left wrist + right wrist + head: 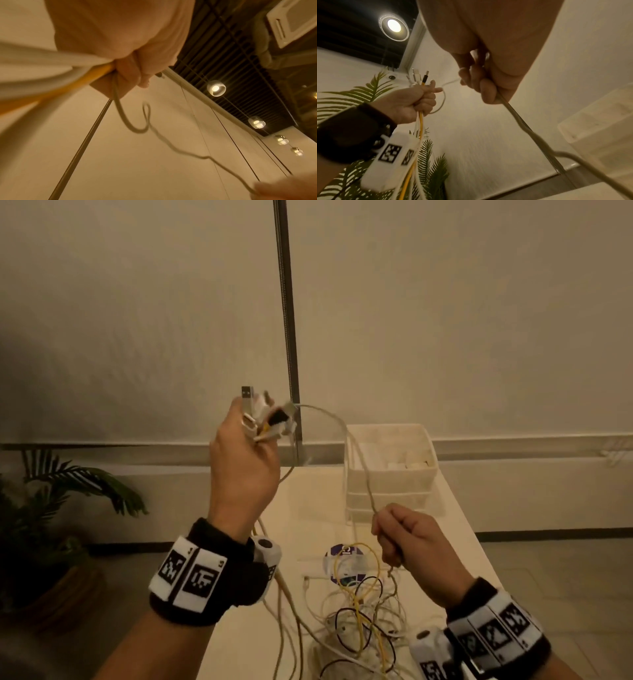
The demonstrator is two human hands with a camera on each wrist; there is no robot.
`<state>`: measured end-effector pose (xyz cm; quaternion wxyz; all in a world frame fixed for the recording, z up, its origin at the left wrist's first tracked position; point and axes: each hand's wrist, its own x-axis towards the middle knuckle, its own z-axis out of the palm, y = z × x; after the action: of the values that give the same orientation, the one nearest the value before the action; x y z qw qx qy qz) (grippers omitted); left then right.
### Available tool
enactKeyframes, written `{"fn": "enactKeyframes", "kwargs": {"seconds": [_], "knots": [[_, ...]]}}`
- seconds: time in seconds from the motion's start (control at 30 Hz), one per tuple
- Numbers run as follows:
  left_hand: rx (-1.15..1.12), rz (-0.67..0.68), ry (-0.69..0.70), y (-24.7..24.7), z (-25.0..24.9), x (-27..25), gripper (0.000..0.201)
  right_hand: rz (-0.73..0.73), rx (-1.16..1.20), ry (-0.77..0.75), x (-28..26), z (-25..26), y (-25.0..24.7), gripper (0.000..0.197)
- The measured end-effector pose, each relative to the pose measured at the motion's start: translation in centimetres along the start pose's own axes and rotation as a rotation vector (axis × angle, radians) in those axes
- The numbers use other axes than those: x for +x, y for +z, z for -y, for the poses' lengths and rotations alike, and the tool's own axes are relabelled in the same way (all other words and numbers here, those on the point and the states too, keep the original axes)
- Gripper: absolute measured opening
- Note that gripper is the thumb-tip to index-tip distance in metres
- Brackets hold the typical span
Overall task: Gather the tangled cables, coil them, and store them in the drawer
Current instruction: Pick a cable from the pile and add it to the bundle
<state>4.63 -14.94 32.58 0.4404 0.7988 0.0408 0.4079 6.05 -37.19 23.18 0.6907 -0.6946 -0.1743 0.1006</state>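
My left hand (245, 455) is raised above the table's left edge and grips a bunch of cable ends (263, 417), white and yellow, with plugs sticking up. The same hand (418, 100) shows in the right wrist view with the yellow cable (421, 121) hanging below it. A grey cable (346, 433) arcs from that bunch to my right hand (406, 539), whose curled fingers (477, 79) hold it. A tangle of white, yellow and black cables (359, 621) lies on the table below. The white drawer unit (390, 470) stands at the back, top drawer open.
The cream table (308, 525) runs away from me. A purple and white round thing (344, 563) lies under the tangle. A potted palm (51, 508) stands on the floor to the left. A dark vertical rail (286, 320) runs down the wall behind.
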Motion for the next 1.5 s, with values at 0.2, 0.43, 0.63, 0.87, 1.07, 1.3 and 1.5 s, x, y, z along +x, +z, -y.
{"fn": "enactKeyframes", "kwargs": {"seconds": [0.2,0.43,0.63,0.87,1.07,1.3,1.5], "knots": [[0.068,0.631,0.4,1.9,-1.5,-3.6,0.051,0.031,0.049,0.0,1.2,3.2,1.0,0.027],[0.133,0.594,0.397,2.1,-0.8,-2.6,0.028,0.115,0.214,-0.031,-0.1,4.5,0.2,0.028],[0.018,0.17,0.129,1.7,-0.6,-0.8,0.027,0.169,0.123,-0.057,0.0,2.1,0.6,0.025],[0.028,-0.068,-0.083,-0.7,1.7,1.9,0.024,0.179,-0.013,0.007,-1.0,-1.3,-0.1,0.029],[-0.021,0.246,0.162,0.5,0.4,-1.1,0.057,0.076,0.058,-0.027,0.4,0.9,0.6,0.03],[-0.011,0.593,0.261,3.0,-1.0,-3.6,0.025,0.132,0.025,-0.089,2.0,5.3,1.1,0.022],[-0.005,0.261,0.119,1.2,-0.5,-1.0,0.018,0.202,0.002,-0.035,0.3,2.7,0.6,0.025]]}}
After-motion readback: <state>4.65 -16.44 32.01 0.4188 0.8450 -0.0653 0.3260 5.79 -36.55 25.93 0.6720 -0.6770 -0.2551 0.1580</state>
